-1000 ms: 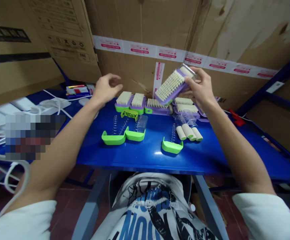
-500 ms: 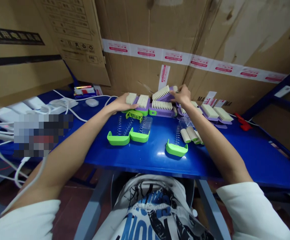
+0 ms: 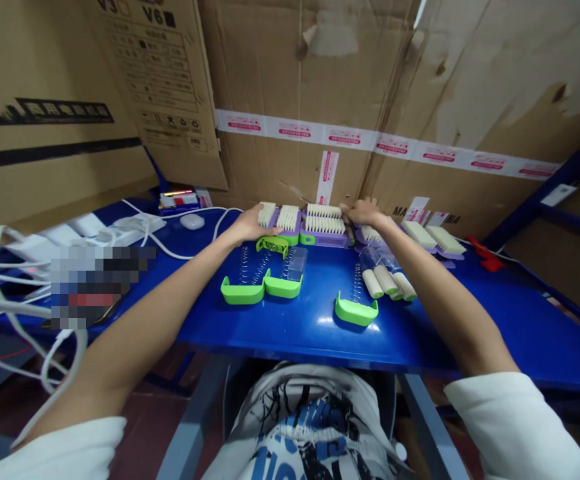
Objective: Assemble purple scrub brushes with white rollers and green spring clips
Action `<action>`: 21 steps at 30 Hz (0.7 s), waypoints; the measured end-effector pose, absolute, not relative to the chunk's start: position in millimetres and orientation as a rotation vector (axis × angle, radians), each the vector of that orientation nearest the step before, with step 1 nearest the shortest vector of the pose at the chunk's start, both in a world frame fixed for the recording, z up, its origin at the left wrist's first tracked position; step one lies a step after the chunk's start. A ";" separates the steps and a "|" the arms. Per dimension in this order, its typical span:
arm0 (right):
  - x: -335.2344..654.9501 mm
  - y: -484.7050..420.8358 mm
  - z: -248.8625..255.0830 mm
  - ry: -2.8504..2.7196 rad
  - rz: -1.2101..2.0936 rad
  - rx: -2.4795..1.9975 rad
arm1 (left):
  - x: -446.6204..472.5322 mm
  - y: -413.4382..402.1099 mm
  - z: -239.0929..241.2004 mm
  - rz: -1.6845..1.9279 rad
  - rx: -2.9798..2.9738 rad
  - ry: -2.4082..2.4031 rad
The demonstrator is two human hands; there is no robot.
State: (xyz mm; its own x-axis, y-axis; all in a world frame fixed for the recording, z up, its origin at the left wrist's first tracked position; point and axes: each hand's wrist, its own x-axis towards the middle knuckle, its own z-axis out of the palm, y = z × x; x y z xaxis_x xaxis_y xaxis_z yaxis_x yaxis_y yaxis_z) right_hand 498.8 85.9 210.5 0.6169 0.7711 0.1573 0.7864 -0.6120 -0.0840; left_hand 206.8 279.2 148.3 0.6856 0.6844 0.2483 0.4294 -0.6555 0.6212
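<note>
Purple brushes with cream bristles stand in a row at the back of the blue table. My left hand [image 3: 251,224] is closed around the leftmost brush [image 3: 267,214], its thumb along the front side. Right beside that is another brush [image 3: 287,219] with a green edge. My right hand [image 3: 365,212] has its fingers closed at the right end of a brush [image 3: 324,211], which sits level behind or on a front brush [image 3: 326,227]; its far side is hidden. Below lie a lime-green bracket [image 3: 273,247], green curved caps [image 3: 243,291] and thin springs [image 3: 244,267].
Cream rollers [image 3: 384,280] with green ends lie under my right forearm, near another green cap [image 3: 356,311]. More brushes [image 3: 419,235] and a red piece [image 3: 486,255] are at right. White cables and a power strip [image 3: 115,230] crowd the left. Cardboard [image 3: 290,80] stands behind.
My right hand has lowered the tilted brush to a level position in the row. My left hand keeps its hold at the left end. The camera view has tipped slightly upward.
</note>
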 end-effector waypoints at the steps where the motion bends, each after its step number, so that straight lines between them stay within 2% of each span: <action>1: 497.7 75.4 215.0 -1.362 -0.167 -2.653 | 206.8 279.4 147.8 0.644 2.374 0.858; 6: 486.8 19.2 227.7 -1.751 -0.188 -2.369 | 206.1 280.5 147.8 0.613 2.404 0.877; 11: 451.3 35.7 217.7 -2.150 0.151 -2.166 | 205.8 279.5 148.6 0.593 2.422 0.944; 16: 421.4 61.6 204.3 -2.210 0.267 -2.104 | 205.7 279.5 146.3 0.600 2.436 0.956; 21: 437.8 21.8 234.2 -2.142 0.125 -2.056 | 207.4 281.0 143.7 0.612 2.449 0.976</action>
